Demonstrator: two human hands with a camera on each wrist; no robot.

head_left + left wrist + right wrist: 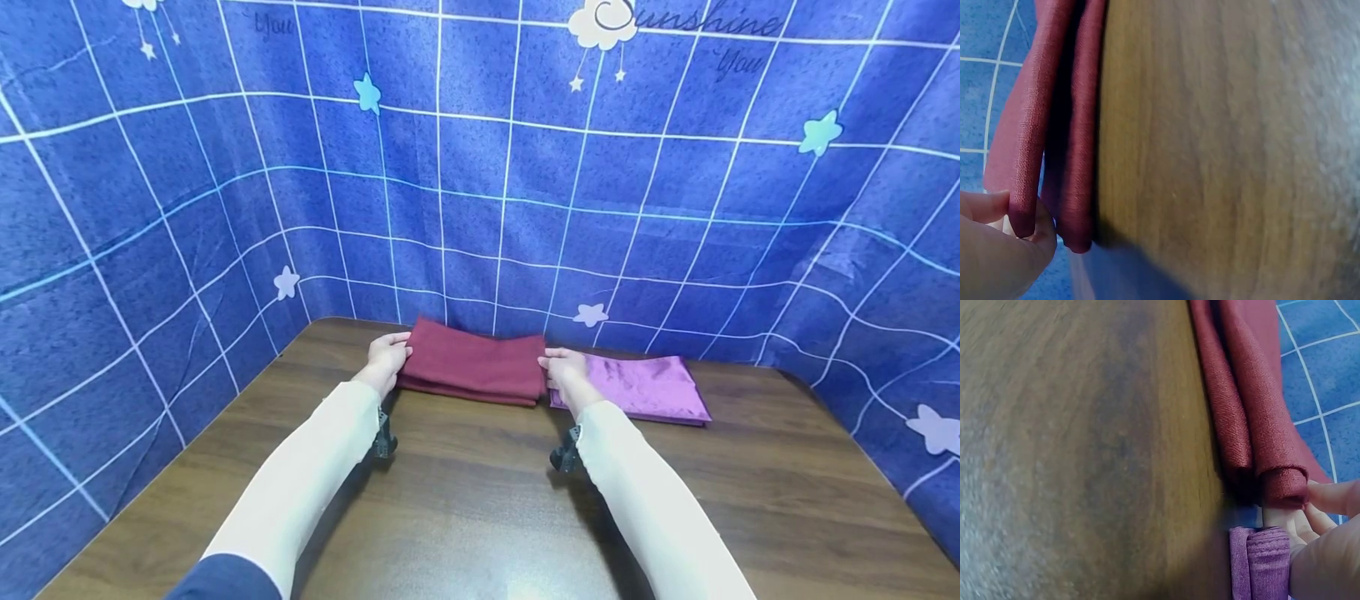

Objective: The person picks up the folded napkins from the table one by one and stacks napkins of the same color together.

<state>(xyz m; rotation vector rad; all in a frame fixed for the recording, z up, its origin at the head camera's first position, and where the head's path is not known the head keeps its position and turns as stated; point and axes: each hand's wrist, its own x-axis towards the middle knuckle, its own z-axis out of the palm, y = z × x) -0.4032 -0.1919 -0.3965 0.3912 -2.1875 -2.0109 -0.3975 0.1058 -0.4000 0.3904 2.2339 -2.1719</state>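
Observation:
A dark red cloth (pixel 476 362), folded into a flat rectangle, lies near the back of the wooden table. My left hand (pixel 386 360) pinches its left end; in the left wrist view, thumb and fingers grip the upper fold (pixel 1022 206), parted by a gap from the fold beneath. At the opposite end my right hand (pixel 566 372) pinches the red cloth between thumb and fingers, as the right wrist view shows at the upper layer (pixel 1285 487). Just right of it lies a folded shiny purple cloth (pixel 645 387), partly behind the right hand and close to its fingers.
The brown wooden table (pixel 465 500) reaches toward me below both forearms. A blue curtain (pixel 480 192) with white grid lines and stars hangs right behind the table's back edge and along both sides. Dark devices (pixel 566 450) sit under the wrists.

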